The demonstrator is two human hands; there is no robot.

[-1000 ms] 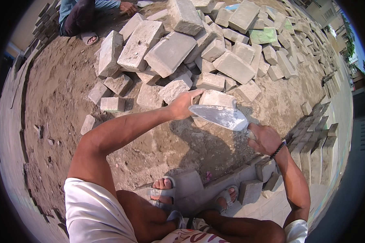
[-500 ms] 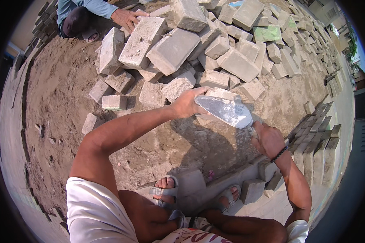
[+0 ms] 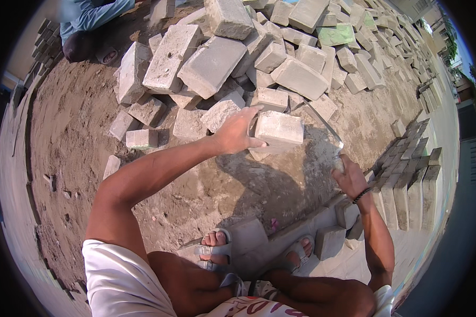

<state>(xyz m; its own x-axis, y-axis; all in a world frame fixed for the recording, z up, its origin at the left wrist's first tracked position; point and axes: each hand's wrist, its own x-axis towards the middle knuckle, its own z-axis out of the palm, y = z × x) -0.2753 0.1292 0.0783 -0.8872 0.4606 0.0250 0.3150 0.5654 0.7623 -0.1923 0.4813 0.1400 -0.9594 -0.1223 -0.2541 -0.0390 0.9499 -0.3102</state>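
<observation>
My left hand (image 3: pixel 237 131) grips a light grey paving block (image 3: pixel 280 128) by its left end, thumb along the near side. This block is in front of the heap, with a dusty top. In my right hand (image 3: pixel 350 177) is the handle of a trowel (image 3: pixel 328 127). Its blade is turned nearly edge-on and slants up and left, to the right of the block. From this angle I cannot tell whether the blade touches the block.
A heap of loose paving blocks (image 3: pixel 296 79) spreads beyond my hands. Stacked pavers (image 3: pixel 407 185) stand at right. My sandalled feet (image 3: pixel 215 248) are close below, beside a low kerb. Another person in a blue sleeve (image 3: pixel 98 16) crouches at far left, near a raised block (image 3: pixel 161 9).
The trowel blade has swung from lying flat over the block to edge-on at its right, uncovering the block. The other person's hand has moved off the heap's left side.
</observation>
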